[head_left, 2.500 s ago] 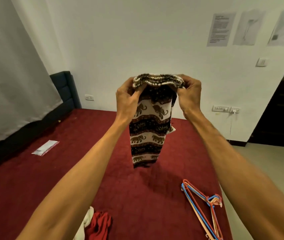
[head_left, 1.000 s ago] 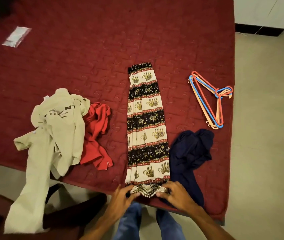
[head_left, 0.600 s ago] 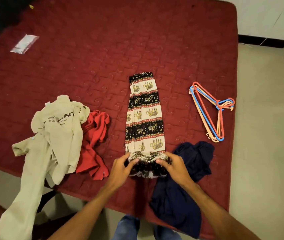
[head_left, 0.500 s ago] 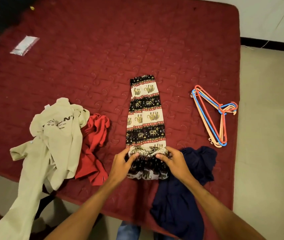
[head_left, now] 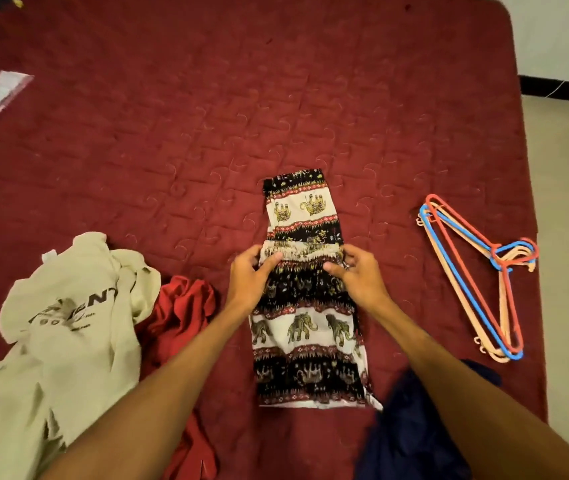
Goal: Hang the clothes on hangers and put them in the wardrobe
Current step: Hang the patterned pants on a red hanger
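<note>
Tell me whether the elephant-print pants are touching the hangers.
Apart: the head view shows a strip of bare red bedspread between the elephant-print pants and the hangers.

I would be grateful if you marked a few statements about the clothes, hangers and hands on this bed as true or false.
1. The left hand and the right hand both grip the waistband of the elephant-print trousers. True.
2. The hangers lie left of the trousers. False: they lie to the right, near the edge of the bed.
3. The red garment lies between the beige sweatshirt and the trousers. True.
4. One hanger is already inside the trousers. False: the hangers lie stacked, apart from them.
5. The dark blue garment lies at the bed's far end. False: it is at the near edge, by the right forearm.
</note>
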